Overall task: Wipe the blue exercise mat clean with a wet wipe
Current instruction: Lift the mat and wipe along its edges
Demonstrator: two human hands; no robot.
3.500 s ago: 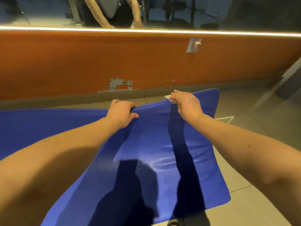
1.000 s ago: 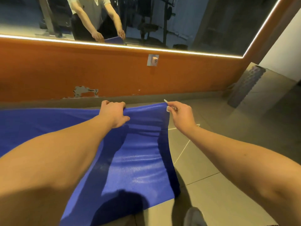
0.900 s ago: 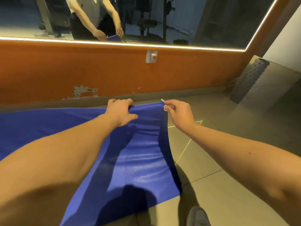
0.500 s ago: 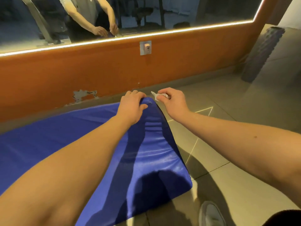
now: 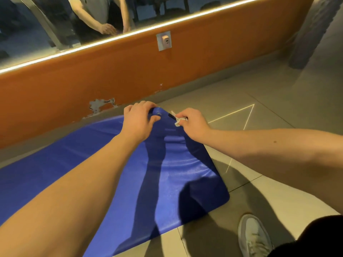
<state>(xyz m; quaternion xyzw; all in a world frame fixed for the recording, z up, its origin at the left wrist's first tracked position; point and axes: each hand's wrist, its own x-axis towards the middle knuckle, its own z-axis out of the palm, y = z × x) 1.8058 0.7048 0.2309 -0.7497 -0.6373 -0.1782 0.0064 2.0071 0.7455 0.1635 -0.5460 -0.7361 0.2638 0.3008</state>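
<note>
Hands: nearer each other than 3.5 s ago; the mat end they hold was spread wide then and is now bunched into a narrow peak.
Left hand: centre of frame, fingers curled over the raised far edge of the blue mat, thumb on the near side, gripping it.
Right hand: just right of the left, fingers clenched round a crumpled white wet wipe; wipe sits against the mat's lifted edge. Can't tell if this hand also pinches the mat.
Blue mat: runs from left edge of frame to lower centre, flat on the floor tiles except the lifted end; arm shadows fall across it.
Wall: orange wall across the upper half, chipped patch just left of the hands, socket upper centre.
Mirror: upper left, reflects the person's arms.
Shoe: white, lower right, on the tiles beside the mat.
</note>
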